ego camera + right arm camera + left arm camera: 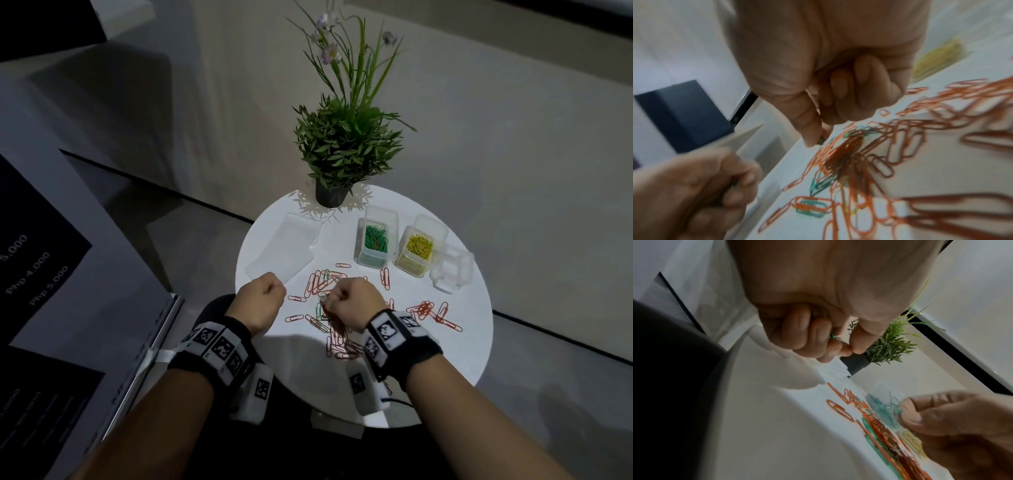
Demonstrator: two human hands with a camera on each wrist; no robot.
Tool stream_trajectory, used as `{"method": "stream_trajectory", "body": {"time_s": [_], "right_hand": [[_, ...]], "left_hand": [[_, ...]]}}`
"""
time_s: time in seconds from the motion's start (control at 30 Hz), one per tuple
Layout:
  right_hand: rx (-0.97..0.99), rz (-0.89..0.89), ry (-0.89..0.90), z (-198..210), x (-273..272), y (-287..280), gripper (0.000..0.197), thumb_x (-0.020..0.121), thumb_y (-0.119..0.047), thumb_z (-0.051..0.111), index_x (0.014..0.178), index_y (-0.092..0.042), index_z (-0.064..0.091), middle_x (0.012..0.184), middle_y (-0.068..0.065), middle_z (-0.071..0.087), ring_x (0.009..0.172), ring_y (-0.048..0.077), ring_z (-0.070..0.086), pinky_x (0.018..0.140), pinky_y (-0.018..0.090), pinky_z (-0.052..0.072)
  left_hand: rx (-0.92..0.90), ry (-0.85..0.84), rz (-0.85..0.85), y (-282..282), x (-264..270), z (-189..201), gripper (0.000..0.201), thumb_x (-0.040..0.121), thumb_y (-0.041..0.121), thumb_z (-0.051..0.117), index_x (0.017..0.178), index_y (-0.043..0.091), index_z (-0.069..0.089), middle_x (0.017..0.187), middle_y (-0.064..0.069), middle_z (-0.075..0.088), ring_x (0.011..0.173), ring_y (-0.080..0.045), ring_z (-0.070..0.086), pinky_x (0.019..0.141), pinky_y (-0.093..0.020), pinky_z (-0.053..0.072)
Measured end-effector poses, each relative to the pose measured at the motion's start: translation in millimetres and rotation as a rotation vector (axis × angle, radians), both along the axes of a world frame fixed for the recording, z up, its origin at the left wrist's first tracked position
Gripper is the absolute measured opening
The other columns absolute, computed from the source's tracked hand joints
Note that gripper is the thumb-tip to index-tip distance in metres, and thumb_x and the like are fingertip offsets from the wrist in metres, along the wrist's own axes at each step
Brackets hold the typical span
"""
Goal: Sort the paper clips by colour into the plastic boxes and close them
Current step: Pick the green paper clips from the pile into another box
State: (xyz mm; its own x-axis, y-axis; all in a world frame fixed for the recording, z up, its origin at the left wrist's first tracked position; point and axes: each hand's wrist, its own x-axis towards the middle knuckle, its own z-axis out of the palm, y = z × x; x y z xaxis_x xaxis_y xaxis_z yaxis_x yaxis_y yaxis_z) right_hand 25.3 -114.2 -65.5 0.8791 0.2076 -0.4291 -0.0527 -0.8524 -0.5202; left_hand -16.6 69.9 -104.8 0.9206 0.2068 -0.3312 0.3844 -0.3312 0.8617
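Loose red paper clips (424,310) with a few green ones among them lie across the front of the round white table (472,342). My left hand (263,296) is curled in a fist left of the pile; in the left wrist view its fingers (818,337) hold a green clip (833,337). My right hand (337,298) hovers over the pile's middle, and its thumb and forefinger (812,138) pinch a small dark green clip (821,139). An open box of green clips (375,240) and an open box of yellow clips (418,250) stand behind the pile.
An empty clear box (452,270) stands right of the yellow one. A flat clear plastic piece (284,246) lies at the back left. A potted plant (331,195) stands at the table's far edge. A dark sign board (41,274) is to the left.
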Motion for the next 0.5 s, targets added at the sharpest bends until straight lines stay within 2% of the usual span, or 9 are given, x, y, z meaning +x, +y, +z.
{"method": "stream_trajectory", "body": {"time_s": [0.07,0.13,0.17,0.23,0.27,0.3,0.37,0.43,0.5], "right_hand": [[0.122,-0.105,0.089,2,-2,-13,0.015,0.091,-0.012,0.056,0.076,-0.016,0.057,0.076,0.000,0.059,0.071,0.018,0.054,0.065,0.027,0.045],[0.087,-0.104,0.152,4,-1,-24,0.016,0.096,-0.007,0.042,0.085,-0.008,0.053,0.087,0.010,0.053,0.082,0.020,0.047,0.074,0.029,0.041],[0.073,-0.137,0.165,6,0,-28,0.016,0.097,-0.005,0.037,0.089,-0.005,0.051,0.093,0.014,0.050,0.087,0.020,0.045,0.076,0.029,0.037],[0.131,-0.172,0.089,9,-3,-35,0.023,0.101,-0.011,0.037,0.092,0.000,0.055,0.095,0.016,0.053,0.090,0.023,0.048,0.078,0.030,0.038],[0.192,-0.200,0.074,10,-5,-38,0.028,0.102,-0.017,0.039,0.091,0.000,0.058,0.092,0.015,0.056,0.087,0.025,0.051,0.076,0.026,0.040],[0.252,-0.247,0.068,9,-6,-40,0.030,0.102,-0.021,0.043,0.086,-0.001,0.058,0.084,0.013,0.057,0.078,0.025,0.053,0.067,0.021,0.041],[0.357,-0.338,0.078,7,-8,-40,0.026,0.100,-0.014,0.046,0.076,-0.008,0.049,0.063,0.006,0.053,0.058,0.021,0.047,0.048,0.017,0.039],[0.451,-0.386,0.120,0,-5,-41,0.021,0.098,-0.003,0.041,0.080,-0.009,0.049,0.050,0.002,0.052,0.054,0.023,0.046,0.049,0.024,0.038],[0.427,-0.377,0.111,-6,1,-39,0.024,0.097,0.000,0.038,0.086,-0.010,0.056,0.052,0.001,0.054,0.055,0.022,0.048,0.052,0.027,0.038]], "left_hand": [[0.093,0.002,-0.036,0,0,2,0.026,0.086,0.026,0.058,0.063,0.016,0.050,0.064,0.004,0.056,0.065,-0.017,0.050,0.065,-0.030,0.042],[0.194,0.011,-0.125,-4,0,5,0.032,0.084,0.034,0.065,0.061,0.017,0.051,0.062,0.006,0.056,0.064,-0.014,0.052,0.064,-0.028,0.041],[0.241,0.014,-0.175,-8,1,5,0.031,0.083,0.037,0.067,0.061,0.019,0.054,0.063,0.009,0.058,0.066,-0.012,0.054,0.064,-0.027,0.042],[0.350,0.019,-0.260,-17,4,9,0.019,0.082,0.036,0.067,0.067,0.025,0.063,0.072,0.013,0.064,0.077,-0.010,0.059,0.069,-0.026,0.046],[0.423,0.016,-0.295,-22,7,12,0.012,0.082,0.035,0.065,0.073,0.028,0.067,0.080,0.014,0.066,0.084,-0.011,0.060,0.072,-0.026,0.047],[0.495,0.008,-0.325,-28,10,15,0.008,0.083,0.034,0.064,0.080,0.028,0.069,0.087,0.014,0.067,0.089,-0.012,0.060,0.073,-0.026,0.046],[0.606,0.001,-0.342,-39,15,21,0.011,0.083,0.035,0.066,0.088,0.026,0.070,0.093,0.010,0.067,0.092,-0.016,0.060,0.072,-0.025,0.043],[0.684,0.009,-0.344,-47,19,26,0.013,0.081,0.034,0.068,0.085,0.022,0.068,0.090,0.006,0.067,0.090,-0.019,0.061,0.070,-0.025,0.043],[0.747,0.024,-0.360,-53,19,27,0.010,0.080,0.029,0.064,0.085,0.021,0.068,0.090,0.002,0.067,0.089,-0.023,0.062,0.071,-0.026,0.045]]}}
